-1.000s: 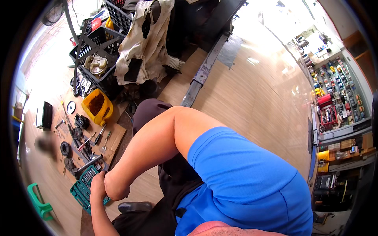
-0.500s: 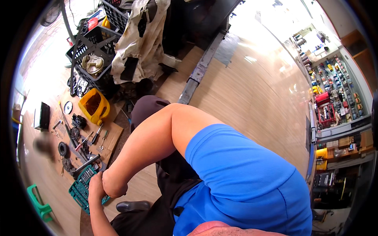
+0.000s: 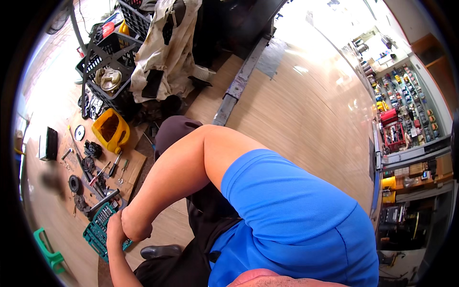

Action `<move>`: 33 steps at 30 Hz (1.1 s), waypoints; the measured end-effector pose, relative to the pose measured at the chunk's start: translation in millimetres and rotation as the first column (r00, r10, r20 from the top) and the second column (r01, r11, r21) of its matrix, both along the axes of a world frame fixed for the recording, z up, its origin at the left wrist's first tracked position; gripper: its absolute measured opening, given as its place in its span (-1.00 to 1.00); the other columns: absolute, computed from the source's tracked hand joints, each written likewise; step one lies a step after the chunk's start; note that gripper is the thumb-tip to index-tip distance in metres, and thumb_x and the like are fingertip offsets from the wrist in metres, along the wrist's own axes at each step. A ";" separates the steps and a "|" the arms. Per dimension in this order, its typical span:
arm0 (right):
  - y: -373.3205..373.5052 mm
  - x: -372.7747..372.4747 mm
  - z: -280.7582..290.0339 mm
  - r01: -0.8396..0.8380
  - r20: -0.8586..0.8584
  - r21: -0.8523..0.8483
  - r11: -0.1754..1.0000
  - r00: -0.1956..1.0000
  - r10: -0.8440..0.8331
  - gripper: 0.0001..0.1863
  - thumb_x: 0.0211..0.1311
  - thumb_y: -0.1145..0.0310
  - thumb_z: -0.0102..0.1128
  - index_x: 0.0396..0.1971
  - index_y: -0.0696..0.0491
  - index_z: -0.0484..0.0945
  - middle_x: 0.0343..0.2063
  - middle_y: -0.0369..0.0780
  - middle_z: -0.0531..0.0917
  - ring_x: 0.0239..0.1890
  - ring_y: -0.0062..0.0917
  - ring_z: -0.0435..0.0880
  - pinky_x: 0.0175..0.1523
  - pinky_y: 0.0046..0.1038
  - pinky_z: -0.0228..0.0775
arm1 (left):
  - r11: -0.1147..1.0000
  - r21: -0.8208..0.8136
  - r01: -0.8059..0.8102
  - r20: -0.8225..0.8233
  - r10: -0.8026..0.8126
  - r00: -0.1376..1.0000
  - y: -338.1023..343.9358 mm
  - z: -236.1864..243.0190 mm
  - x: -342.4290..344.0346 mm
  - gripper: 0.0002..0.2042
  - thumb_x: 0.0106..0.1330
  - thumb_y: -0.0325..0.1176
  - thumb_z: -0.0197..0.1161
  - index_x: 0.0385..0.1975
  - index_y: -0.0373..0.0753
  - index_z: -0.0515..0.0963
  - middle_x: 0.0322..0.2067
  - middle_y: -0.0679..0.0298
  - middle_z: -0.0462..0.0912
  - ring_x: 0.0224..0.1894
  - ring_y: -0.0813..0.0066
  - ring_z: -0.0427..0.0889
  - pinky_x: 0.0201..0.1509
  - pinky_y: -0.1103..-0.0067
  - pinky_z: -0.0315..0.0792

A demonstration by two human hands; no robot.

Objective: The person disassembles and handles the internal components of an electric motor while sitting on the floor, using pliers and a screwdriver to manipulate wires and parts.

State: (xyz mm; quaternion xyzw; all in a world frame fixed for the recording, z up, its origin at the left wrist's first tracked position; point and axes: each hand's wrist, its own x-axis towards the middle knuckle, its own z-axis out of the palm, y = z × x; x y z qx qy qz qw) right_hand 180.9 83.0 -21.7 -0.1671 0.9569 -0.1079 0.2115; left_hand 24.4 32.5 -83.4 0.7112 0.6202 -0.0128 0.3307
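Note:
My left hand and my right hand are pressed together at the lower left, over the edge of a teal socket set case. Both look closed, with the fingers curled in. What they hold, if anything, is hidden behind my right hand and wrist. The case lies spread out on the floor, with rows of silver sockets in it. Just beyond it are a dark metal tube and a black ring-shaped part. A screwdriver and a wrench lie farther up on a cardboard sheet.
A cut-open yellow jug lies at the sheet's far end, before a black plastic crate of parts. A stained cloth hangs beside it. A green stool stands at the lower left. A metal rail crosses the floor ahead.
The view has shifted slightly, so the surroundings sit a little farther left. My hands stay together in nearly the same place by the socket set case.

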 end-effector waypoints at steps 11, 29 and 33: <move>0.4 2.6 3.6 0.008 0.005 0.003 1.000 1.000 -0.008 -0.70 0.12 0.17 0.31 -0.22 0.04 0.72 -0.18 -0.11 0.72 -0.09 -0.23 0.68 0.02 -0.25 0.49 | 0.998 -0.045 0.034 -0.028 -0.035 0.999 0.6 1.2 -0.7 -0.65 0.09 -0.25 0.32 -0.19 -0.33 0.56 -0.26 -0.13 0.65 -0.11 -0.13 0.59 -0.07 0.18 0.46; 2.7 13.2 7.9 -0.049 0.038 0.003 0.999 0.998 0.048 -0.63 0.22 0.14 0.21 -0.20 0.15 0.69 -0.15 -0.05 0.70 -0.06 -0.20 0.66 0.07 -0.23 0.43 | 0.993 -0.039 0.108 -0.091 -0.112 0.990 4.4 -1.9 8.2 -0.67 0.10 -0.27 0.31 -0.19 -0.33 0.55 -0.25 -0.13 0.64 -0.12 -0.13 0.59 -0.07 0.17 0.47; 2.7 7.7 1.9 -0.064 -0.005 0.016 0.998 0.998 0.064 -0.73 0.12 0.19 0.30 -0.30 0.06 0.73 -0.22 -0.13 0.73 -0.13 -0.26 0.69 -0.02 -0.26 0.50 | 0.998 -0.027 0.056 -0.050 -0.058 0.997 0.8 -2.0 5.3 -0.68 0.11 -0.28 0.29 -0.19 -0.32 0.56 -0.24 -0.14 0.64 -0.11 -0.12 0.59 -0.05 0.17 0.47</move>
